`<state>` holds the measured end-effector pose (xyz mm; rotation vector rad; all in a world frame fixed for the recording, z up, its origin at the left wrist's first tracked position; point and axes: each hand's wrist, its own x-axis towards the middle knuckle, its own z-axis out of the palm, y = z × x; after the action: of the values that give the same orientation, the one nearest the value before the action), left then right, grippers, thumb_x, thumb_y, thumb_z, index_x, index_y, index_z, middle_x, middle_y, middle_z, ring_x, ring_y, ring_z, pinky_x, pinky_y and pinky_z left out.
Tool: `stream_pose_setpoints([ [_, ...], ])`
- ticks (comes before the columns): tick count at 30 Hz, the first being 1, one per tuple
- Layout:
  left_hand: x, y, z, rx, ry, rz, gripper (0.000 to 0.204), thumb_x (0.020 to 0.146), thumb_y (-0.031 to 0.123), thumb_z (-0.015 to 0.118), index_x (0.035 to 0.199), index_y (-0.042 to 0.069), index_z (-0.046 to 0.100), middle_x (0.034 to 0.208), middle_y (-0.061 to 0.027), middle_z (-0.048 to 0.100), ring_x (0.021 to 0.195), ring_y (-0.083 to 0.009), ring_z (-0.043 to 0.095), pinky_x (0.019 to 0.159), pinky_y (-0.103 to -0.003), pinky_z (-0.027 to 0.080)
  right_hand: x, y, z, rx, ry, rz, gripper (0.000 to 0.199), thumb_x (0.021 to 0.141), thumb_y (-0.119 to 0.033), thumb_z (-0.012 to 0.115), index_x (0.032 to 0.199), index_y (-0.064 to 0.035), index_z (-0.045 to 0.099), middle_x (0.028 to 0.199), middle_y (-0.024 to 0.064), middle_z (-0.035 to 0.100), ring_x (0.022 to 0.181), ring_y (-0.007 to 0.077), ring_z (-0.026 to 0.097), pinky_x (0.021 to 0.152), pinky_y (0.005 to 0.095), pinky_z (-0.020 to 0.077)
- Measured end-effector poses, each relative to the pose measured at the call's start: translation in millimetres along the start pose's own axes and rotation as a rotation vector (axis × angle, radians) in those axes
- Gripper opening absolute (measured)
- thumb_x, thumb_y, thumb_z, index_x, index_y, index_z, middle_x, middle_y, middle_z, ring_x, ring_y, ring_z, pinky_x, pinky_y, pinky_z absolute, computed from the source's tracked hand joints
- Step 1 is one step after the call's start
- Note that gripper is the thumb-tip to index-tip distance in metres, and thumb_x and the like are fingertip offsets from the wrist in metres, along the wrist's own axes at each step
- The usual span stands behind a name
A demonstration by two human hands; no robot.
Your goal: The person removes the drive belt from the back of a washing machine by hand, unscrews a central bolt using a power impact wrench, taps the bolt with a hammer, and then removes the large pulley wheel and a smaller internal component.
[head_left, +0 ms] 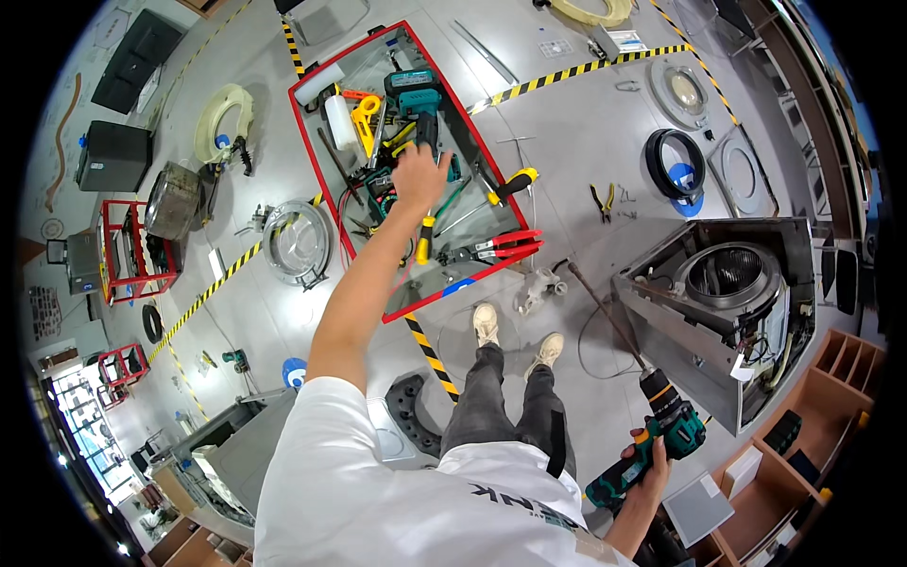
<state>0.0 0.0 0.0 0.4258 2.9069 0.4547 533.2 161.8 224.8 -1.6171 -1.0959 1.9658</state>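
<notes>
My left hand [420, 177] reaches into a red-rimmed open tool bin [330, 198], its fingers bent around the dark end of a teal and black cordless power tool [416, 97]. Beside it lie a yellow-handled tool [365, 121], a white roll [341, 123] and pliers. A yellow and black screwdriver [425, 240] lies just below that hand. At the lower right, my right hand [648, 465] is closed on the grip of a teal and black cordless drill [673, 420]. A long thin bit [609, 317] extends from its chuck toward the upper left.
To the right stands an opened metal appliance housing [713, 364] with a round drum part [726, 274]. Red-handled cutters [510, 244] and another screwdriver [515, 186] rest across the bin's right rim. A glass door ring [297, 243] and a black rubber ring [675, 164] lie on the floor.
</notes>
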Motion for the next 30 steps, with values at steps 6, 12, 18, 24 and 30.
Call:
stream_pose_setpoints([
  [6,58.7,-6.7,23.9,0.08,0.094,-0.199,0.061,0.077,0.038,0.069,0.117,0.0,0.043,0.112,-0.0201,0.057,0.106,-0.0367,0.056,0.085,-0.047,0.046,-5.8,-0.5,5.1,-0.042,-0.024,-0.039,0.043,0.089,-0.02,0.058,0.121,0.0061,0.048,0.091,0.017,0.062,0.061,0.0199,0.062,0.054,0.0291,0.0522],
  [12,76.5,-18.4,27.1,-0.154,-0.102,-0.291,0.067,0.07,0.026,0.071,0.123,-0.002,0.042,0.109,-0.0247,0.062,0.103,-0.0362,0.061,0.087,-0.045,0.048,-15.2,-15.4,24.4,-0.077,-0.002,-0.026,0.047,0.086,-0.023,0.063,0.121,0.0048,0.048,0.09,0.0167,0.062,0.062,0.0202,0.062,0.056,0.029,0.0536],
  [18,30.0,-58.9,-74.3,-0.862,-0.262,-0.169,0.047,0.069,0.02,0.07,0.107,-0.002,0.055,0.088,-0.0101,0.063,0.077,-0.0202,0.061,0.069,-0.032,0.049,10.1,-31.0,79.5,-0.064,-0.243,-0.058,0.055,0.079,-0.026,0.071,0.118,0.0063,0.05,0.09,0.0183,0.062,0.061,0.0219,0.061,0.056,0.0313,0.0519],
  [24,-44.2,-94.7,-197.9,-1.231,-0.123,-0.189,0.036,0.07,0.012,0.069,0.101,0.002,0.053,0.076,-0.0049,0.058,0.063,-0.0127,0.056,0.056,-0.025,0.046,95.2,5.4,207.6,-0.132,-0.564,0.046,0.045,0.088,-0.027,0.063,0.122,0.0005,0.051,0.096,0.0126,0.063,0.065,0.0187,0.058,0.057,0.0295,0.0495],
  [30,-43.5,-115.0,-223.6,-1.487,0.29,-0.176,0.04,0.074,0.009,0.07,0.107,0.005,0.047,0.081,-0.0066,0.059,0.07,-0.0147,0.059,0.061,-0.027,0.05,160.9,89.9,370.4,0.162,-0.695,0.33,0.035,0.09,-0.036,0.062,0.105,-0.0056,0.057,0.092,0.0086,0.065,0.06,0.0146,0.058,0.057,0.0296,0.0512],
])
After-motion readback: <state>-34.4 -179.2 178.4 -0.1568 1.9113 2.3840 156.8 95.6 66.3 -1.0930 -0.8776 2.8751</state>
